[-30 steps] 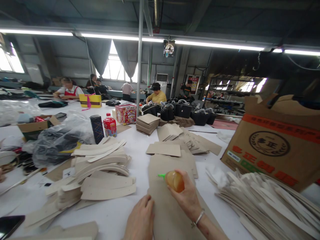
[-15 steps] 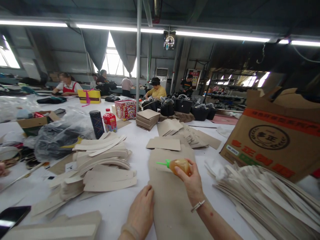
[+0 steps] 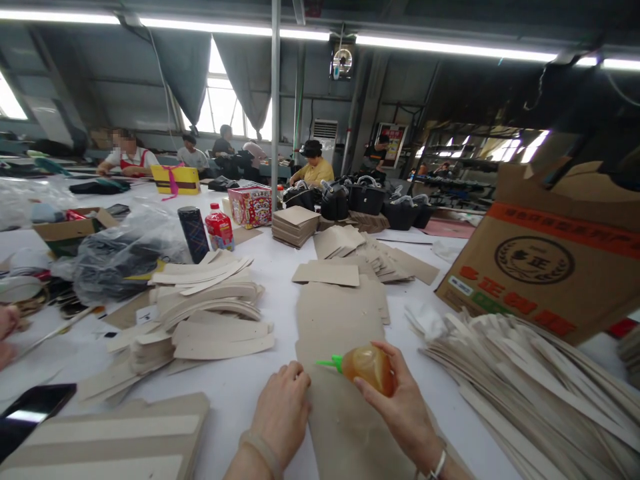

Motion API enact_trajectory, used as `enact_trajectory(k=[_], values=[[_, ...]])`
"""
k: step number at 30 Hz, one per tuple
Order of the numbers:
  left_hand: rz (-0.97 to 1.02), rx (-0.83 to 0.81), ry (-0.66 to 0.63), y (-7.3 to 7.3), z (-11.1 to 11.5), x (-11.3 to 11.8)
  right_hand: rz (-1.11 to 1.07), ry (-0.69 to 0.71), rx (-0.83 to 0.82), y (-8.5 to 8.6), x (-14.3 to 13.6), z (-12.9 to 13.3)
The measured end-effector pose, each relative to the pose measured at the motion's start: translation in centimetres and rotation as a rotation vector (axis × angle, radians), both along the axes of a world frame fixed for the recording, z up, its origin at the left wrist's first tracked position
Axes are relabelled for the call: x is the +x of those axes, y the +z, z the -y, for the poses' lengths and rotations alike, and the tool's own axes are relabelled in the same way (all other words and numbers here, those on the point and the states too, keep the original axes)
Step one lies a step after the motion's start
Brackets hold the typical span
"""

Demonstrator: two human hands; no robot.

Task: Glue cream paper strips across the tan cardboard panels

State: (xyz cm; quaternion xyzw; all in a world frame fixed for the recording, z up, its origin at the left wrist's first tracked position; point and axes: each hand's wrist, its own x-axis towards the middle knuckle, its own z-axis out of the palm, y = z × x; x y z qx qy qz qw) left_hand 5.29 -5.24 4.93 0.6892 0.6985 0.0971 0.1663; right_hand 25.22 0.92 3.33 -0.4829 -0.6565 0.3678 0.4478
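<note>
In my right hand (image 3: 400, 407) is a squeeze bottle (image 3: 369, 370) of amber liquid, probably glue. It lies on its side in the grip, its green nozzle (image 3: 330, 362) pointing left over a long grey-brown cardboard sheet (image 3: 345, 317). My left hand (image 3: 284, 400) is at that sheet's left edge, fingers curled and pressed together against it; the fingertips are partly hidden. Beyond the sheet's far end lies a smaller cardboard piece (image 3: 327, 273). To the left are stacked curved cardboard pieces (image 3: 220, 333).
Cardboard strips (image 3: 520, 387) heap up on the right before a large carton (image 3: 540, 260). Front left are a phone (image 3: 37, 407) and layered boards (image 3: 115, 433). A red bottle (image 3: 219, 228), a dark cylinder (image 3: 193, 233) and black bags (image 3: 367, 200) stand farther back. Another person's hand (image 3: 7, 333) shows at far left.
My right hand has brought the bottle nearer to me along the sheet and slightly right. My left hand stays by the left edge. The camera view has tipped a little downward.
</note>
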Motion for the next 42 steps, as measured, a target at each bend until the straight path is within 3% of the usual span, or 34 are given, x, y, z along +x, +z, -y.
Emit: enact_trajectory(k=[8,20,23,25,28,31,34,37,42], values=[[-0.086,-0.165,-0.243,1.8,0.9,1.6,0.119,0.039,0.060,0.9,-1.4,0.5],[-0.087,-0.167,-0.281,0.7,1.9,0.9,0.055,0.020,0.021,0.9,-0.8,1.1],[-0.084,-0.153,-0.275,0.6,2.2,1.0,-0.086,0.010,-0.096,0.4,-1.8,0.7],[-0.081,-0.146,-0.272,0.8,2.5,1.0,-0.295,-0.018,-0.222,0.3,-2.2,0.3],[-0.075,-0.125,-0.262,1.1,3.0,1.0,-0.650,-0.030,-0.413,1.2,-1.7,0.2],[-0.047,-0.073,-0.286,1.0,4.1,1.2,-0.766,-0.027,-0.453,2.4,0.2,1.0],[-0.018,-0.051,-0.367,0.4,5.5,1.6,-0.652,-0.046,-0.393,2.7,2.6,2.5],[-0.034,-0.066,-0.441,-0.6,6.6,2.1,-0.412,-0.066,-0.313,1.9,4.6,4.2],[-0.029,-0.057,-0.420,-1.8,7.4,2.5,-0.202,-0.057,-0.257,0.9,5.7,6.0]])
